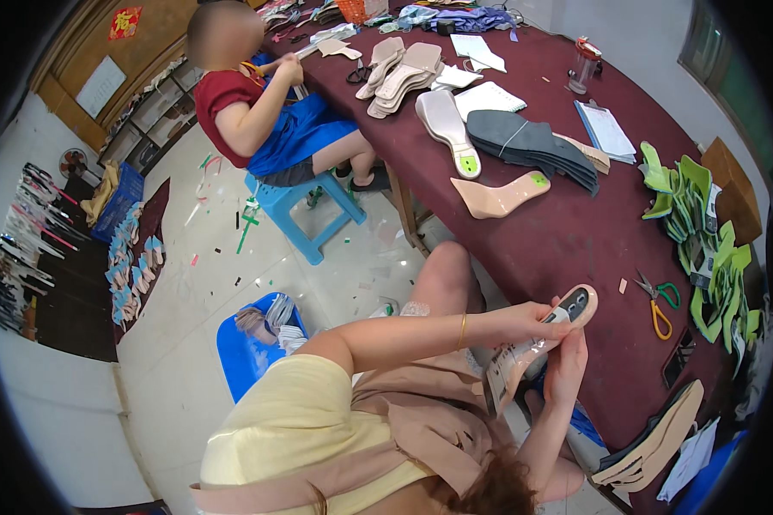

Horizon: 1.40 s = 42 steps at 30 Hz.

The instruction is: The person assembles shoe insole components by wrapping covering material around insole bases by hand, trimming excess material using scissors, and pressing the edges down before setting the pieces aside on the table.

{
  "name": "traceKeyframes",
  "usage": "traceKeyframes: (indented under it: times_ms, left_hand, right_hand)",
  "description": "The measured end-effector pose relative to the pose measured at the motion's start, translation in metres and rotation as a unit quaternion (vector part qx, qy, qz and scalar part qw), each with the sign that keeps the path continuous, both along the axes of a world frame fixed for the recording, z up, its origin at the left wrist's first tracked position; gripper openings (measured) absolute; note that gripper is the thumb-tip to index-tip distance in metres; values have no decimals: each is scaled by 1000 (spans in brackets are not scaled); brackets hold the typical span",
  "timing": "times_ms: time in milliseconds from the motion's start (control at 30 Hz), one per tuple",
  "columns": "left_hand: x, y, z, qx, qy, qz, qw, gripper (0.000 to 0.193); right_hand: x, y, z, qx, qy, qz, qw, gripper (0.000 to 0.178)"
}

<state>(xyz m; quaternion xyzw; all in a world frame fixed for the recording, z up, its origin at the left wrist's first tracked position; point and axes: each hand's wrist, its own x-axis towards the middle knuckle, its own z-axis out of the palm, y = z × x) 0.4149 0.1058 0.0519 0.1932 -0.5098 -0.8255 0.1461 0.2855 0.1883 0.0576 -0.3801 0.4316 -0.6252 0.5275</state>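
Over the near edge of the maroon-covered table, I hold a beige shoe insole (586, 311) with a dark patch at its rounded end. My left hand (531, 324), below a gold bracelet, pinches it near that end. Beneath and beside it, my right hand (565, 367) grips the same insole, its fingers partly hidden. The insole's other end slants down toward my lap, where a dark and clear printed piece shows along it. Nearest on the table are scissors (659, 309) with orange and green handles, and a small beige scrap (623, 286).
Beige insoles (408, 77), a banded dark grey stack (532, 142) and green pieces (717, 283) lie on the maroon table (567, 245). A phone (679, 357) rests near the right edge. Left are a blue bin (232, 348), a blue stool (305, 215) and a seated co-worker (240, 112).
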Motion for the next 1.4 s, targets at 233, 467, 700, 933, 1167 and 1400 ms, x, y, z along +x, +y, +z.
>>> traceKeyframes:
  times_ms: [233,467,700,933,1167,1400]
  left_hand:
    - [2,30,1,155,-65,91,981,60]
    - [-9,37,7,8,-64,142,988,51]
    - [-10,39,11,57,-87,156,982,59]
    - [-16,36,15,75,-112,142,981,60]
    - [-15,14,9,86,-120,149,978,57]
    - [-22,-39,67,-566,-273,132,766,47]
  right_hand:
    - [5,9,-21,30,137,-106,984,38]
    - [3,10,-16,60,-91,-43,993,39]
    - [10,24,-14,10,-154,15,988,56]
    - [6,25,-16,16,-115,8,993,62]
    - [-17,3,-32,49,-114,102,987,79]
    - [-233,-53,-66,17,715,-305,629,65]
